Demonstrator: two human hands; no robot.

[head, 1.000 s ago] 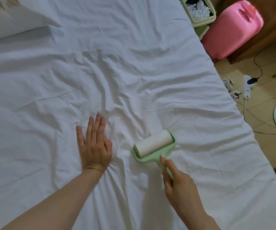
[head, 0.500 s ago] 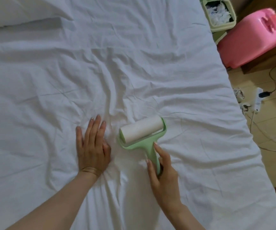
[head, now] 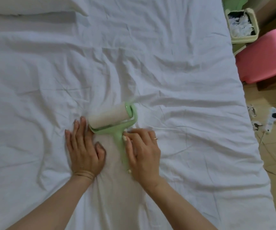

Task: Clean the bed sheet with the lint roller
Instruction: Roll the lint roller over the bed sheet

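A wrinkled white bed sheet [head: 175, 80] fills most of the view. On it lies a light green lint roller [head: 112, 121] with a white paper roll, its head lying against the sheet at the middle. My right hand [head: 143, 153] grips the roller's green handle from the right side. My left hand [head: 83, 146] lies flat on the sheet just left of the roller, fingers straight, its fingertips almost touching the roll's left end.
A white pillow [head: 31, 5] lies at the top left. Right of the bed's edge stand a green bin [head: 241, 24] full of paper scraps and a pink plastic container [head: 266, 55]. A power strip and cables [head: 270, 120] lie on the wooden floor.
The roller has rolled up and to the left across the sheet, toward my left hand. My right hand has moved with it. My left hand has stayed pressed flat.
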